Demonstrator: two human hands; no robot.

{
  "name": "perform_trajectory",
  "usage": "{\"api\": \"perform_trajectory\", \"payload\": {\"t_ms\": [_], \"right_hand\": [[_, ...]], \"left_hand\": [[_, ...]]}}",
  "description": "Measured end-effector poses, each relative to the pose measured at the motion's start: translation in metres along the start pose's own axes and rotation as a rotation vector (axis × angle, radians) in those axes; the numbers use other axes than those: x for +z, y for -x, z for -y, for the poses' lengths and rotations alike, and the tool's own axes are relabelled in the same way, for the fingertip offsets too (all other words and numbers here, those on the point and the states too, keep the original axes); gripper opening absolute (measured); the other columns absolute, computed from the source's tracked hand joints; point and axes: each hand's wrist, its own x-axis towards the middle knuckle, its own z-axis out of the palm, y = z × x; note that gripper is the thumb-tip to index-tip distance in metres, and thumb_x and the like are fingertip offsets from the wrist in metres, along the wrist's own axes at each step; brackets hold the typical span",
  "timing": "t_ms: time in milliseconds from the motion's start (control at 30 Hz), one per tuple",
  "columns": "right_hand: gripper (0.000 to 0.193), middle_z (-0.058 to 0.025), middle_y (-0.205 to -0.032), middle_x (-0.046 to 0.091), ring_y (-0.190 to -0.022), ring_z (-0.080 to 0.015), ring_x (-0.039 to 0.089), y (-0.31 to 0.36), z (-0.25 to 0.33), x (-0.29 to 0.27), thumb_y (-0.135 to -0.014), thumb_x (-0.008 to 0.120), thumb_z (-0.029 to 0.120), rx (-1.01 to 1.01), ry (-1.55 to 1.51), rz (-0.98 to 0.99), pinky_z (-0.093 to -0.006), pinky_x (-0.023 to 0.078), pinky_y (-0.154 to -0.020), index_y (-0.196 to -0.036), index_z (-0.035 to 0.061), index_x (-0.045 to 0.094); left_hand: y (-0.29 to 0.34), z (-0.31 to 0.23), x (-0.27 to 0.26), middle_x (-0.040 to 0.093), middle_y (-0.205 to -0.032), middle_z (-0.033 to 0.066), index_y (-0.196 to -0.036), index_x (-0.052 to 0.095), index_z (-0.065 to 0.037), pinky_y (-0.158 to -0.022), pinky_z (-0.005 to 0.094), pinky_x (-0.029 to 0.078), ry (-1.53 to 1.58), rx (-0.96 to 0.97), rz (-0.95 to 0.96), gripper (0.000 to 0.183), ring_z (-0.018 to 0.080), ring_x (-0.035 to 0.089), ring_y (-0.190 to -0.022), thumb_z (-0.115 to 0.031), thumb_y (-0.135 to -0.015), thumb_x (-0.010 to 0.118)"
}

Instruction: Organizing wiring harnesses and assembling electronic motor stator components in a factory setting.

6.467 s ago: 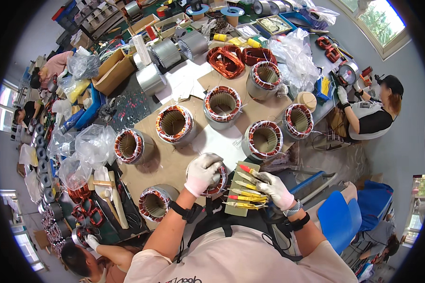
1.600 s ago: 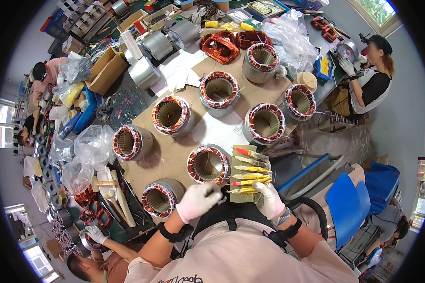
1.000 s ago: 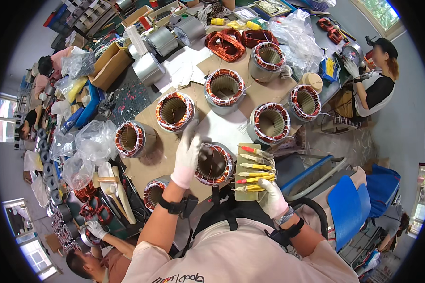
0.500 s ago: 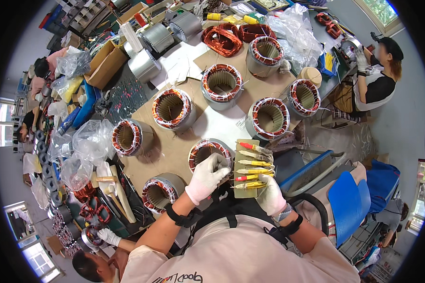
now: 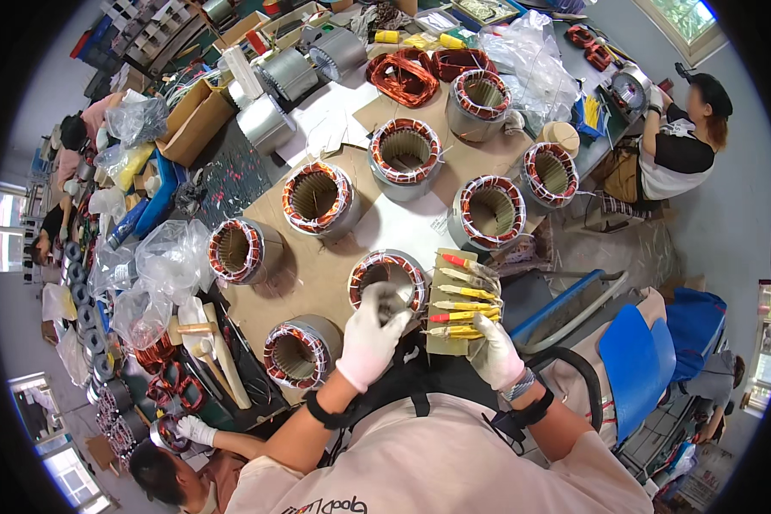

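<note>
My right hand, in a white glove, grips the lower right edge of a stiff tan board. Several slim pointed yellow, red and whitish pieces lie across that board; I cannot make out their exact kind. My gloved left hand reaches over the near rim of a motor stator with white-laced copper windings. Its fingers are smeared by motion at the stator's opening, and whether they hold anything is hidden. Close to the left wrist stands another wound stator.
Several more wound stators stand on the brown cardboard. Loose copper coils lie beyond them. Mallets and plastic bags are at left. A blue-edged cart stands at right. Co-workers sit at upper right and lower left.
My left hand has moved from beside the board to the near stator's opening, its pinched fingers now blurred. The right hand keeps its hold on the board. The whole view has shifted slightly.
</note>
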Motion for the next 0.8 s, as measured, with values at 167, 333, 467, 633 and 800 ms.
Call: {"api": "perform_trajectory", "payload": {"t_ms": [167,333,467,633,800], "right_hand": [[0.056,-0.0084,-0.148,0.059,-0.133,-0.0230,0.060,0.007,-0.008,0.008,-0.107,0.061,0.031,-0.045,0.121,-0.017,-0.0438,0.050,-0.112,-0.153,0.0053,0.043],[0.060,-0.0088,-0.146,0.059,-0.130,-0.0209,0.060,0.016,-0.023,0.009,-0.107,0.061,0.040,-0.109,0.221,-0.031,-0.0398,0.051,-0.107,-0.153,0.0043,0.044],[0.062,-0.0098,-0.140,0.062,-0.124,-0.0202,0.063,0.035,-0.031,-0.012,-0.107,0.059,0.044,-0.031,0.268,0.091,-0.0374,0.052,-0.103,-0.148,-0.0007,0.049],[0.055,-0.0067,-0.124,0.066,-0.097,-0.0136,0.065,0.094,-0.038,-0.049,-0.104,0.062,0.033,0.187,0.567,-0.030,-0.0300,0.057,-0.081,-0.147,0.0017,0.051],[0.047,-0.0083,-0.113,0.074,-0.095,-0.0153,0.069,0.173,-0.109,-0.158,-0.101,0.068,0.033,0.132,1.000,-0.281,-0.0323,0.058,-0.082,-0.137,0.0041,0.062]], "left_hand": [[0.033,0.011,0.001,0.072,-0.090,0.0109,-0.127,0.064,-0.002,-0.075,0.0309,0.056,-0.216,-0.137,0.405,0.037,0.0125,0.067,-0.082,-0.024,-0.098,0.072],[0.039,0.044,0.034,0.073,-0.106,0.0045,-0.130,0.064,-0.002,-0.080,0.0280,0.055,0.525,-0.171,0.535,0.039,0.0115,0.067,-0.092,-0.031,-0.104,0.067],[0.047,0.045,0.040,0.073,-0.109,0.0036,-0.127,0.067,-0.006,-0.075,0.0250,0.053,0.643,-0.314,0.488,0.036,0.0105,0.065,-0.087,-0.030,-0.100,0.069],[0.055,0.056,0.050,0.071,-0.107,0.0063,-0.132,0.060,-0.003,-0.074,0.0299,0.056,0.725,-0.262,0.448,0.036,0.0139,0.065,-0.087,-0.026,-0.103,0.061],[0.068,0.060,0.088,0.070,-0.117,0.0070,-0.135,0.059,-0.005,-0.084,0.0312,0.054,0.739,-0.206,0.451,0.036,0.0169,0.068,-0.100,-0.025,-0.105,0.060]]}}
